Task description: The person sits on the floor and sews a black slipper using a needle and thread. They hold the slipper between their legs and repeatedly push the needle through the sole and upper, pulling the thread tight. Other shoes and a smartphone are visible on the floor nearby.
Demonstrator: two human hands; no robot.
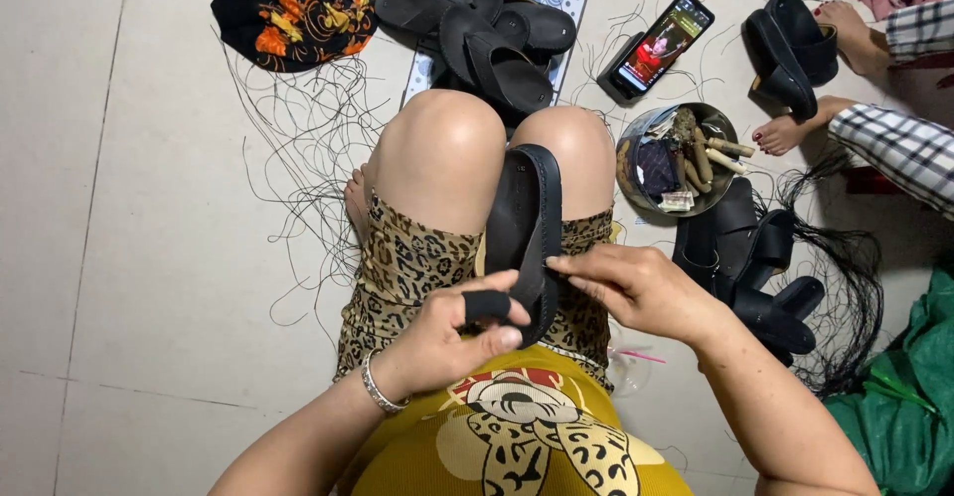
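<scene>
A black sandal [525,220] stands on its edge between my knees, its sole facing left. My left hand [452,335], with a black sleeve on one finger and a silver bracelet at the wrist, grips the sandal's near end from the left. My right hand [636,287] pinches the sandal's rim from the right with fingertips at the edge. Both hands hold the same sandal over my lap.
Several black sandals [497,34] lie beyond my knees, more sandals [755,267] at my right. A round bowl [636,148] holds tools and thread. A phone [661,44] lies on the floor. Loose black threads [298,148] spread around. Another person's feet [795,128] and checked sleeve [899,148] are far right; a green bag [909,397].
</scene>
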